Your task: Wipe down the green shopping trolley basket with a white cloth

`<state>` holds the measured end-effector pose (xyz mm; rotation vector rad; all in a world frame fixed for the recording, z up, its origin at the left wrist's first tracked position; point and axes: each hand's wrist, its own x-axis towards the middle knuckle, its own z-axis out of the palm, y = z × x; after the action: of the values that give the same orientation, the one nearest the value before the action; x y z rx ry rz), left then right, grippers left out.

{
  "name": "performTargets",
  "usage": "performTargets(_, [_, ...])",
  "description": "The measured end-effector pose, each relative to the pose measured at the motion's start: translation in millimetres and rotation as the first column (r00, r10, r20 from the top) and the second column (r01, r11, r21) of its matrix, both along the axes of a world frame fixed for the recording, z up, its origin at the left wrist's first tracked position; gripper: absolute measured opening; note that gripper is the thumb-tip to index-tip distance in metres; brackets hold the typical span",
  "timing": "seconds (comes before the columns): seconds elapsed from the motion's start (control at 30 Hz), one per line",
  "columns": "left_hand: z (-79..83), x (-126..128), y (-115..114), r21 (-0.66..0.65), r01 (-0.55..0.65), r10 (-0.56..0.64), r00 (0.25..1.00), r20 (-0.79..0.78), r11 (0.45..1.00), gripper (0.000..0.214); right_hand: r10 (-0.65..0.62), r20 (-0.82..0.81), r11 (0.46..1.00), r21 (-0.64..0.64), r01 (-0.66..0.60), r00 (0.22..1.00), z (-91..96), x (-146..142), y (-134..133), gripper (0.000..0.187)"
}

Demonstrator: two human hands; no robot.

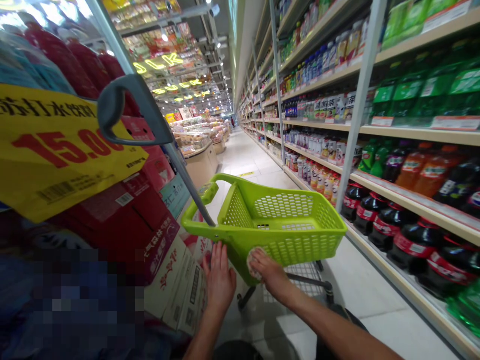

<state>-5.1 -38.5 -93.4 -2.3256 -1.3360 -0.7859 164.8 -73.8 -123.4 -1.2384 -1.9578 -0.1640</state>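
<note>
A lime-green shopping cart [300,235] with a perforated basket stands before me on the aisle floor. My right hand [270,270] presses a pale, crumpled cloth [255,262] against the near side of the basket, fingers bent over it. Close to the basket's lower left corner is my left hand [220,280], its fingers stretched out and holding nothing. The fingertips reach the basket's edge; whether they bear on it I cannot tell. A grey pole with a dark grey loop handle [135,107] rises from the cart's left side.
Shelves [420,130] of bottled drinks line the right side. At left are stacked drink cartons [176,285] and a yellow price sign [63,150]. Display counters [200,157] stand farther down the aisle. The cart's lower frame [309,281] and wheels sit near my legs.
</note>
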Motion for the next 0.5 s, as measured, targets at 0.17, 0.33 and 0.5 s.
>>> performTargets(0.17, [5.5, -7, 8, 0.012, -0.075, 0.073, 0.994, 0.079, 0.997, 0.060, 0.111, -0.045, 0.972, 0.215, -0.099, 0.993, 60.9, -25, 22, 0.034])
performTargets(0.33, [6.9, -16, 9, 0.033, -0.085, 0.082, 0.994, 0.077, 0.996, 0.063, 0.092, 0.093, 0.994, 0.048, -0.097, 0.991, 18.6, -27, 27, 0.024])
performTargets(0.5, [10.1, -27, 11, 0.021, -0.125, 0.122, 0.988, 0.098, 0.992, 0.063, 0.134, 0.027, 0.972, 0.188, -0.137, 0.991, 38.5, -38, 24, 0.028])
